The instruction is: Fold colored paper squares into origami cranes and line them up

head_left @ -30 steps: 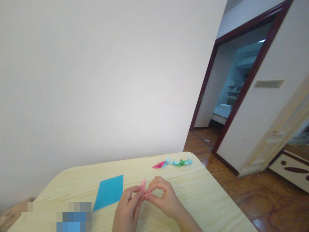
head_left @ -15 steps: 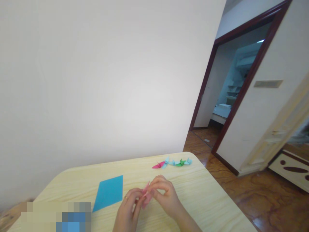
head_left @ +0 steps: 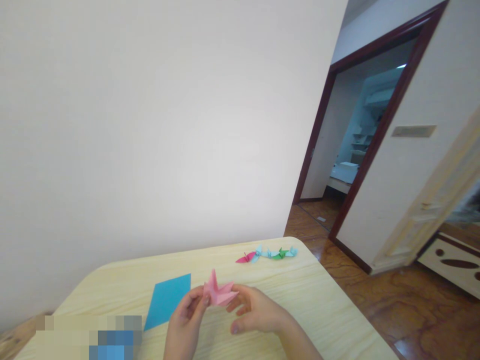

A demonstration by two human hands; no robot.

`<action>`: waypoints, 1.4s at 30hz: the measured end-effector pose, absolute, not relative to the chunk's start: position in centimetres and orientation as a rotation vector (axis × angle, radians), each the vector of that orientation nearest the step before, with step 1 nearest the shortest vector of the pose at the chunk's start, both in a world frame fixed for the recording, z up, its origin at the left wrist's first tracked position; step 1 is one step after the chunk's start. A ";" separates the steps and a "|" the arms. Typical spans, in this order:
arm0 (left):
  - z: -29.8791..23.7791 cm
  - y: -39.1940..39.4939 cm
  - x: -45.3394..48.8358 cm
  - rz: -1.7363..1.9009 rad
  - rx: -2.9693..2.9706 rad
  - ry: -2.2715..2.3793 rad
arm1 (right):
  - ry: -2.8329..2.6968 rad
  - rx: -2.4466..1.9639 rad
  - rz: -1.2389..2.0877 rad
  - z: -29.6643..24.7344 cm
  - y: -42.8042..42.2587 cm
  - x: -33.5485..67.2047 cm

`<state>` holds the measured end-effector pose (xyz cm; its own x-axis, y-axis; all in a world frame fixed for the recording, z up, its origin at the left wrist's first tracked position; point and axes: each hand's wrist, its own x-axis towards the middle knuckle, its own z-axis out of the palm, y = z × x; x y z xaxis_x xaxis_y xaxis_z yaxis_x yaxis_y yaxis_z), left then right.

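A folded pink origami paper (head_left: 218, 293) with pointed flaps is held up above the table. My left hand (head_left: 188, 315) pinches its left side between thumb and fingers. At its right side is my right hand (head_left: 255, 311), with thumb and fingers apart and the fingertips close behind the paper's right points; whether they touch it I cannot tell. A flat sheet of blue paper (head_left: 168, 300) lies on the table just left of my left hand.
The pale wood table (head_left: 318, 305) stands against a white wall. Several folded paper cranes (head_left: 268, 255), in pink, light blue and green, sit in a row near its far right corner. A blurred patch (head_left: 90, 340) covers the lower left. To the right is a doorway (head_left: 360, 125).
The pink paper has turned and its pointed flaps now show spread. My right hand has loosened its pinch, with its thumb dropping away. My left hand has shifted slightly left.
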<state>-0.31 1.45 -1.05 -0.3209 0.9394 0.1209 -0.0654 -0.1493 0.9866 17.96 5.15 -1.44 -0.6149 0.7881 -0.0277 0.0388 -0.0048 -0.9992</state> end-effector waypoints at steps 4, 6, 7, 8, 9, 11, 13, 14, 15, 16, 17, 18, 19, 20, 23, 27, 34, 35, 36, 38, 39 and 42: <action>-1.7 1.7 -0.1 1.525 1.169 1.264 | -1.445 -0.791 1.609 -1.8 5.5 16.2; -2.0 1.7 0.0 1.512 1.180 1.233 | -1.430 -0.784 1.540 -1.6 5.4 15.8; -2.1 1.7 0.1 1.509 1.180 1.218 | -1.445 -0.785 1.508 -1.4 5.3 15.8; -2.2 1.7 0.1 1.503 1.183 1.208 | -1.465 -0.784 1.479 -1.3 5.2 15.8; -2.2 1.6 0.2 1.492 1.193 1.206 | -1.484 -0.783 1.455 -1.2 5.1 15.8; -2.1 1.4 0.2 1.460 1.224 1.226 | -1.513 -0.784 1.430 -1.2 4.9 15.7; -1.9 1.3 0.2 1.430 1.252 1.259 | -1.506 -0.787 1.411 -1.4 4.8 15.5; -1.9 1.2 0.2 1.420 1.262 1.270 | -1.490 -0.789 1.401 -1.5 4.8 15.4; -1.8 1.2 0.2 1.415 1.270 1.273 | -1.470 -0.791 1.393 -1.7 4.7 15.3; -1.8 1.2 0.2 1.414 1.276 1.267 | -1.446 -0.791 1.387 -1.9 4.7 15.2; -1.7 1.2 0.3 1.412 1.280 1.251 | -1.425 -0.790 1.380 -1.9 4.7 15.2; -1.8 1.3 0.3 1.413 1.281 1.226 | -1.411 -0.792 1.366 -2.0 4.7 15.1; -1.8 1.3 0.3 1.427 1.271 1.193 | -1.406 -0.794 1.346 -2.0 4.7 15.1; -1.8 1.4 0.4 1.445 1.254 1.154 | -1.409 -0.797 1.323 -1.9 4.6 15.2; -1.8 1.5 0.4 1.464 1.192 1.073 | -1.454 -0.807 1.252 -1.5 4.4 15.3; -1.6 1.4 0.2 1.373 1.239 1.134 | -1.569 -0.832 1.193 -1.2 4.1 15.4; -1.9 1.2 0.0 1.342 1.362 1.231 | -1.566 -0.889 1.160 -1.5 4.1 15.1; -1.8 1.1 0.1 1.347 1.395 1.243 | -1.557 -0.896 1.162 -1.4 4.1 15.1; -1.7 1.0 0.2 1.355 1.425 1.253 | -1.555 -0.901 1.164 -1.4 4.1 15.1; -1.5 0.8 0.3 1.375 1.467 1.259 | -1.560 -0.911 1.167 -1.2 4.1 15.1; -1.3 0.8 0.4 1.380 1.475 1.255 | -1.559 -0.913 1.168 -1.2 4.0 15.1; -1.2 0.7 0.6 1.374 1.461 1.243 | -1.525 -0.893 1.195 -1.3 4.1 15.1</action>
